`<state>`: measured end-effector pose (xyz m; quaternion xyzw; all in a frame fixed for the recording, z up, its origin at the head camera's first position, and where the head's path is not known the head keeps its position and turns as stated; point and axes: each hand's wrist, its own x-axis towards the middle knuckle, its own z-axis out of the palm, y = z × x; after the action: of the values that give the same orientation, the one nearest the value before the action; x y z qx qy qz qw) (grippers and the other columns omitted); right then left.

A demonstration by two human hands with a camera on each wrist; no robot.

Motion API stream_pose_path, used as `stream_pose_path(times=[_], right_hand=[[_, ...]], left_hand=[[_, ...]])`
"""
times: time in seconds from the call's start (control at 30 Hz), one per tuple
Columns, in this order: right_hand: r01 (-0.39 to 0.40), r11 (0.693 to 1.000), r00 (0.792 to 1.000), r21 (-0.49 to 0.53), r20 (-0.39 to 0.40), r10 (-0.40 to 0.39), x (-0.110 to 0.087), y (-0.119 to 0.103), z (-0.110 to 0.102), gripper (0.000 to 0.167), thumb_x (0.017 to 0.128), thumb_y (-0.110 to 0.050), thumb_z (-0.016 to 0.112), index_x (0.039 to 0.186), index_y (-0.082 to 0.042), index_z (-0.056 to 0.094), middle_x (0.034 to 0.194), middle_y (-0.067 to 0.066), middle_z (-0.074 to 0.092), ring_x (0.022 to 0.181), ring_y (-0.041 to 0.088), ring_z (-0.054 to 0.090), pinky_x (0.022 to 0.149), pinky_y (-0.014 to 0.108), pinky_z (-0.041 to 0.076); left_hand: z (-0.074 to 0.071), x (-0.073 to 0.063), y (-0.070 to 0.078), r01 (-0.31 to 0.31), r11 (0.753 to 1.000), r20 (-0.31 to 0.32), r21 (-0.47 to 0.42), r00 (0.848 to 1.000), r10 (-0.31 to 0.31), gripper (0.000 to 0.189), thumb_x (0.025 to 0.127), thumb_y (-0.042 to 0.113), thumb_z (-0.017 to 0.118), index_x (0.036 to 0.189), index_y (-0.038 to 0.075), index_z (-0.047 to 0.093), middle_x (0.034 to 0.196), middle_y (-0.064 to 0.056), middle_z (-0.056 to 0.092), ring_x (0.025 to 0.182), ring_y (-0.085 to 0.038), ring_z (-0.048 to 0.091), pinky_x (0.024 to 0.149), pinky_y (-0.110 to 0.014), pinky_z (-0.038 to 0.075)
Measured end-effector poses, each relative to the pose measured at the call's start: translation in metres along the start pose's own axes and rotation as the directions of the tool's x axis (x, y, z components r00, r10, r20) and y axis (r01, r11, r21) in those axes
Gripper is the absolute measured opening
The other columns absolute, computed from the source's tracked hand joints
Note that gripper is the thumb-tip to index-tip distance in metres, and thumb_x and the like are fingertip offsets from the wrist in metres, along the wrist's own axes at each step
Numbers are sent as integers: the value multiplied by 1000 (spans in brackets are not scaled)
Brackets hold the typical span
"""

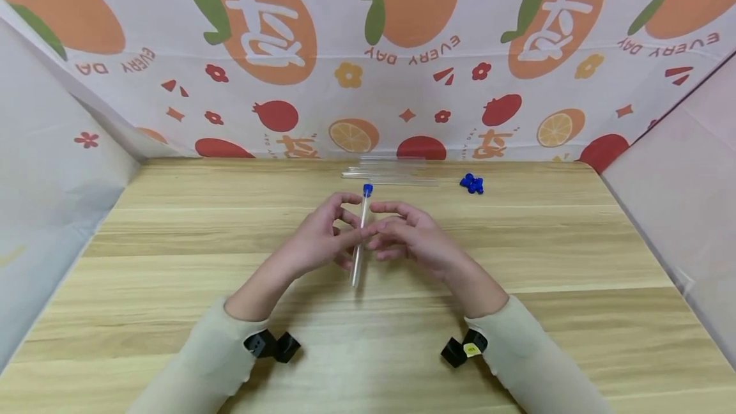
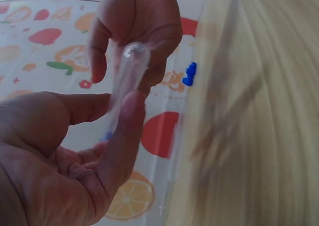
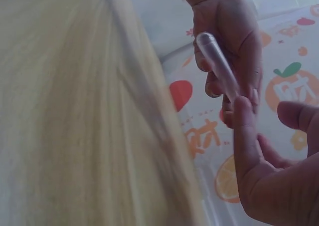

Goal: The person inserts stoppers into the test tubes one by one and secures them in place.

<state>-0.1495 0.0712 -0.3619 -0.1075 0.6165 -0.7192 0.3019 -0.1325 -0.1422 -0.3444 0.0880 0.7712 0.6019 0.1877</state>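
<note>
A clear test tube [image 1: 357, 259] with a blue cap [image 1: 367, 190] is tilted over the table, capped end away from me. My left hand [image 1: 319, 238] holds it between thumb and fingers; the left wrist view shows the tube's rounded, closed end [image 2: 135, 50] pointing toward that camera. To the right of the tube is my right hand [image 1: 416, 238], its fingers loosely bent and spread apart. The right thumb [image 3: 244, 128] reaches the tube's side and overlaps it in the right wrist view. Nothing is enclosed by the right fingers.
Several clear tubes [image 1: 397, 172] lie at the table's back edge, against the fruit-print cloth [image 1: 322, 101]. Farther right sits a small cluster of blue caps [image 1: 471, 183]. White cloth walls [image 1: 57, 165] flank the wooden table [image 1: 190, 241].
</note>
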Motion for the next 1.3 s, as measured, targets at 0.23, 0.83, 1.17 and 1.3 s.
stream_pose_path(times=[0.23,0.83,1.17,1.3], right_hand=[[-91,995,985,-32,146,95,5,5,-4,53,103,-15,53,153,-11,36,136,17,59,120,37,61,93,41,57],[-148,987,959,-55,235,157,6,16,0,61,103,-14,53,157,-6,26,149,17,47,128,38,55,95,43,56],[-159,985,959,-65,227,169,8,19,-1,60,104,-13,51,157,-6,25,150,17,46,128,37,55,95,43,56],[-162,984,959,-74,222,174,8,18,-1,61,104,-14,52,157,-6,24,151,18,45,128,37,55,94,44,56]], left_hand=[[-4,7,-13,53,981,8,187,998,-56,64,98,12,65,150,7,29,120,-20,57,67,-23,68,60,-40,61],[0,8,-22,115,940,24,321,991,-130,72,94,1,67,152,4,26,105,-19,63,67,-23,66,57,-36,61],[1,8,-23,138,932,17,334,988,-153,76,93,2,67,154,5,22,110,-20,60,67,-24,66,57,-35,61],[0,8,-24,134,928,16,347,989,-149,76,92,3,69,153,4,24,109,-20,59,66,-24,66,56,-35,61]])
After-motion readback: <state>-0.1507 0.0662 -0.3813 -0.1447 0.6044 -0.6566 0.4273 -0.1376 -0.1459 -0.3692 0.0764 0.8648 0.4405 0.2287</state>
